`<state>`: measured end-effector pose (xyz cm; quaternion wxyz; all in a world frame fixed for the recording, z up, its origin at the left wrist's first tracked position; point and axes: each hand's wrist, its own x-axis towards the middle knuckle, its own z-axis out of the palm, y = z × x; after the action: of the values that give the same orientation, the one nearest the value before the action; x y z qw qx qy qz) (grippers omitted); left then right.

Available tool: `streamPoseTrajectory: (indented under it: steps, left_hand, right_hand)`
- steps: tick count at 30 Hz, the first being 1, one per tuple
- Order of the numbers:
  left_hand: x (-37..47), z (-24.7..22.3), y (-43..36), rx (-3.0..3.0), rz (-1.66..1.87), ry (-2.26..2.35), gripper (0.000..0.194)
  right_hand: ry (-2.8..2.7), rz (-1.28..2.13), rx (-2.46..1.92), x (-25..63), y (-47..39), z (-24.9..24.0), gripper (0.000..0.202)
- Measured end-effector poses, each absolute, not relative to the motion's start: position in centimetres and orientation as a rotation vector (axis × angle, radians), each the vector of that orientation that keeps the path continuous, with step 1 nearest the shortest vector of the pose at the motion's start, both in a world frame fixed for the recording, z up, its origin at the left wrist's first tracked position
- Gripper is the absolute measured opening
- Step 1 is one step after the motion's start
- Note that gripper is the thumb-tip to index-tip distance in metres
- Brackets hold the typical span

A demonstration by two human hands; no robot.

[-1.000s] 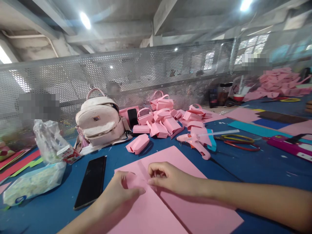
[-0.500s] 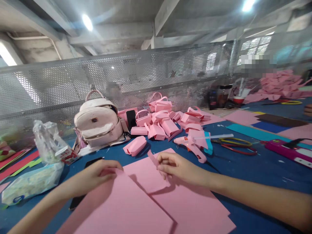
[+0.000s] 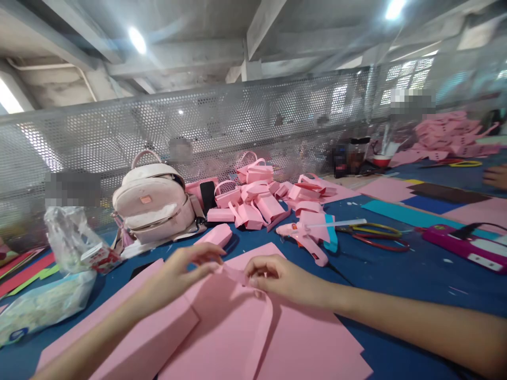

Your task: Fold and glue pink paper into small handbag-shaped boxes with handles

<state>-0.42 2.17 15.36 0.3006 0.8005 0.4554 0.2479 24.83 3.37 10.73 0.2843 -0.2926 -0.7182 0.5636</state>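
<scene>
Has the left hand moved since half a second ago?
Yes: judged against the backpack, the left hand has shifted rightward, toward the right hand.

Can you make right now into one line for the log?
right hand: pinching pink strip | left hand: at strip, grip unclear | underneath: pink sheets | beyond sheets: glue gun on blue table

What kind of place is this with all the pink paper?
Probably a craft workshop: there's a glue gun and scissors on the blue table, near a heap of folded pink pieces.
</scene>
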Motion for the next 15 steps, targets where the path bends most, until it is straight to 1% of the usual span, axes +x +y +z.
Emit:
streamPoseTrajectory:
  steps: [1, 4, 6, 11, 15]
  left_hand:
    - [1.0, 15.1, 1.7, 2.094, 0.653, 1.187, 0.031]
    - [3.0, 14.8, 1.4, 2.011, 0.614, 1.136, 0.014]
    - [2.6, 15.0, 1.9, 1.962, 0.658, 1.136, 0.015]
    - [-0.8, 15.7, 3.4, 1.903, 0.767, 1.21, 0.018]
    - [-2.7, 15.0, 3.1, 1.873, 0.795, 1.297, 0.021]
  right_hand:
    - [-1.941, 1.498, -0.791, 24.7, 3.3, 10.7, 0.019]
    - [-1.978, 1.503, -0.83, 24.9, 3.3, 10.6, 0.017]
    - [-1.986, 1.513, -0.861, 25.4, 3.3, 10.3, 0.02]
    - [-1.969, 1.553, -0.919, 27.6, 3.7, 9.5, 0.036]
    - [-1.948, 1.53, -1.007, 29.1, 3.9, 9.6, 0.039]
